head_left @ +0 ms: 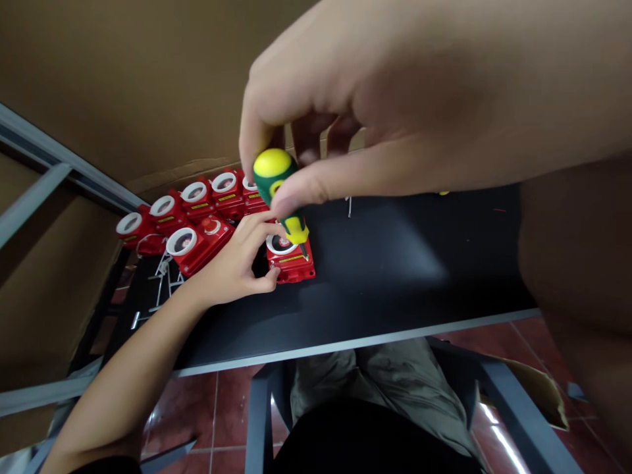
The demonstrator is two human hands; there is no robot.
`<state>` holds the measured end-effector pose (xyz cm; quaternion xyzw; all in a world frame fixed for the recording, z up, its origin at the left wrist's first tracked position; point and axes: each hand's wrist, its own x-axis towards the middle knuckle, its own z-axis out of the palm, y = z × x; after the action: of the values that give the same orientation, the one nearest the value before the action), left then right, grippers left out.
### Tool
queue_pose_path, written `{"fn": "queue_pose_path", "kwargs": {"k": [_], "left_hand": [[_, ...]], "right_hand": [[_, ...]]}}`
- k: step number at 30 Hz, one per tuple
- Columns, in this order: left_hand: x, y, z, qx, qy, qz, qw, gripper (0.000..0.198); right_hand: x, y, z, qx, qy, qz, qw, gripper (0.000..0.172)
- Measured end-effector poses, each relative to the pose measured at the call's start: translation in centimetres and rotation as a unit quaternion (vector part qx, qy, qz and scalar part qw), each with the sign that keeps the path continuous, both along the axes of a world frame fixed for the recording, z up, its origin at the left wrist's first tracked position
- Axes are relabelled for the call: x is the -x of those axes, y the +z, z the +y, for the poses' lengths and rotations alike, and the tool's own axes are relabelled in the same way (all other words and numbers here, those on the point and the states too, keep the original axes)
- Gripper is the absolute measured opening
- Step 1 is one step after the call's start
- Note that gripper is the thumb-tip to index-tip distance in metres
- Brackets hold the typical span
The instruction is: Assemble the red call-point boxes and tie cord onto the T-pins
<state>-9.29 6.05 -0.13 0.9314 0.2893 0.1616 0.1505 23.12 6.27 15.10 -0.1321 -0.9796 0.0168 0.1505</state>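
Note:
My right hand (316,125) grips a screwdriver (279,178) with a green and yellow handle, thumb and fingers closed around it. Its tip points down at the near right corner of a red box (296,270) with a white ring on its face, by a yellow label strip. My left hand (241,263) holds that box from its left side, fingers over the far edge and thumb at the near edge. The box lies on the black table (390,263). Part of its top is hidden behind my hands and the screwdriver.
Several similar red boxes (197,201) with white rings stand in a row at the back left. Another red box (200,243) with a red knob lies beside my left hand. Metal rods (160,283) lie at the table's left end. Cardboard (172,85) walls the back.

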Motion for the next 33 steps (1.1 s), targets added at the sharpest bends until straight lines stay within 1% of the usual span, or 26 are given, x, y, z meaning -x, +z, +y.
{"fn": "queue_pose_path", "kwargs": {"k": [1,2,3,4,5,7,9,11,13,15,17,19,22,23,26,28,30,33], "left_hand": [[-0.1,0.0,0.0,-0.001,0.002,0.0,1.0,0.049],[-0.1,0.1,0.0,-0.002,0.005,0.001,1.0,0.048],[-0.2,0.1,-0.1,-0.001,0.007,0.003,1.0,0.047],[-0.2,0.2,-0.1,0.0,0.008,0.003,1.0,0.046],[-0.3,0.2,-0.1,0.002,0.006,0.003,1.0,0.046],[-0.3,0.3,-0.1,0.003,0.002,0.001,1.0,0.045],[-0.3,0.3,-0.2,0.001,0.002,0.002,1.0,0.045],[-0.3,0.3,-0.2,-0.002,0.006,0.008,1.0,0.047],[-0.2,0.1,-0.2,-0.002,0.012,0.013,1.0,0.05],[-0.2,0.0,-0.2,-0.001,0.017,0.014,1.0,0.05],[-0.2,-0.1,-0.2,-0.002,0.018,0.009,1.0,0.049],[-0.2,-0.1,-0.2,-0.005,0.012,0.004,1.0,0.049],[-0.2,-0.2,-0.1,-0.012,0.007,0.0,1.0,0.051],[-0.1,-0.2,-0.1,-0.011,0.008,0.002,1.0,0.052],[0.0,-0.2,0.0,0.001,0.013,0.014,1.0,0.056],[0.1,-0.2,0.0,0.009,0.02,0.019,1.0,0.056],[0.0,-0.1,0.0,0.013,0.026,0.021,0.999,0.056],[-0.2,0.1,-0.1,0.017,0.027,0.02,0.999,0.055]], "right_hand": [[0.6,0.0,-0.3,-0.053,-0.057,0.007,0.997,0.047],[1.3,-0.1,-0.6,-0.108,-0.115,0.002,0.988,0.054],[2.0,-0.1,-0.8,-0.157,-0.16,-0.013,0.974,0.068],[2.7,-0.2,-1.1,-0.201,-0.191,-0.029,0.96,0.083],[3.3,-0.3,-1.3,-0.241,-0.208,-0.047,0.947,0.092],[4.2,-0.6,-1.5,-0.287,-0.238,-0.073,0.925,0.094],[4.5,-0.9,-1.6,-0.281,-0.263,-0.09,0.919,0.092],[4.3,-1.1,-1.4,-0.243,-0.259,-0.082,0.931,0.092],[3.7,-1.3,-1.0,-0.182,-0.209,-0.054,0.959,0.084],[3.0,-1.3,-0.6,-0.105,-0.133,-0.027,0.985,0.068],[2.3,-1.4,-0.4,-0.041,-0.079,-0.011,0.996,0.054],[1.7,-1.4,-0.4,-0.016,-0.062,0.0,0.998,0.05],[0.8,-1.2,-0.4,-0.02,-0.052,0.008,0.998,0.057],[0.5,-1.1,-0.4,-0.023,-0.043,0.01,0.999,0.057],[-0.1,-0.5,-0.2,-0.032,-0.011,0.015,0.999,0.047],[-0.1,-0.2,-0.2,-0.048,-0.009,0.017,0.999,0.039],[0.4,-0.2,-0.4,-0.081,-0.047,0.015,0.996,0.041],[1.9,-0.5,-1.1,-0.141,-0.169,-0.015,0.975,0.064]]}}
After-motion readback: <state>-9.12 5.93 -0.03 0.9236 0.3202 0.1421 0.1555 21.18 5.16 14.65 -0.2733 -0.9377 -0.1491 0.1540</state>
